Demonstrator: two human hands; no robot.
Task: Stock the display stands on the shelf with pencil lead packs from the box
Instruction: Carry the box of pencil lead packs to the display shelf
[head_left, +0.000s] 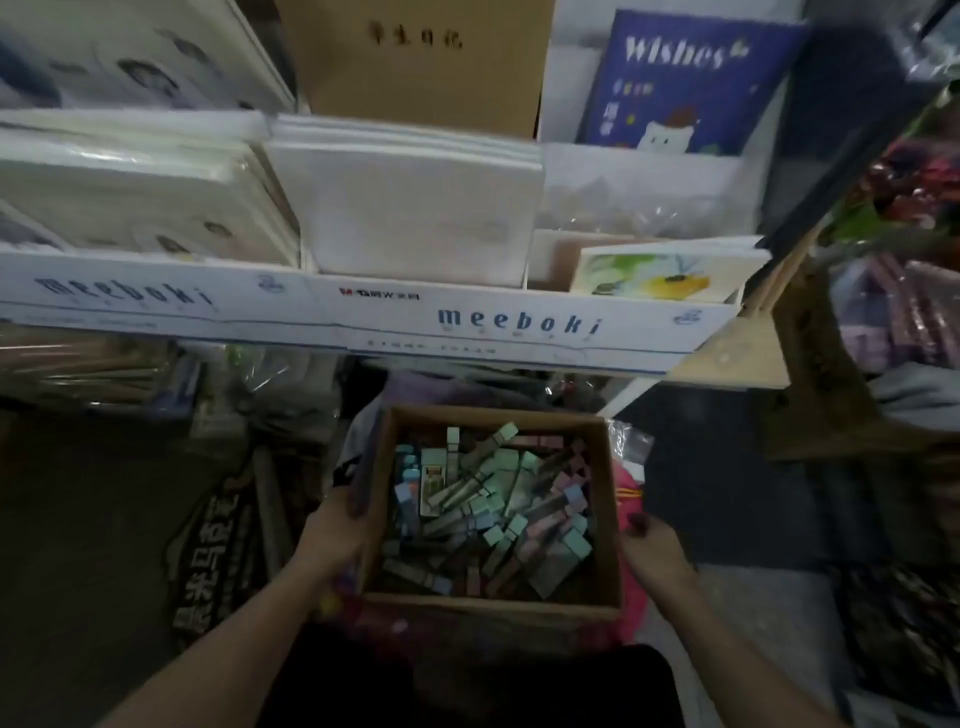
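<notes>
Cardboard box (605, 493) sits low and near, below the white shelf (519, 327) edge, heaped with loose pencil lead packs (493, 499) in green, pink and blue; no display stand can be made out. To lift it well, I judge both walls should be gripped evenly and the box kept level, so the pile does not slide out. Left hand (337, 530) curls its fingers over the left wall, gripping it; right hand (652, 543) lies against the right wall; whether it grips or merely touches, I cannot tell.
</notes>
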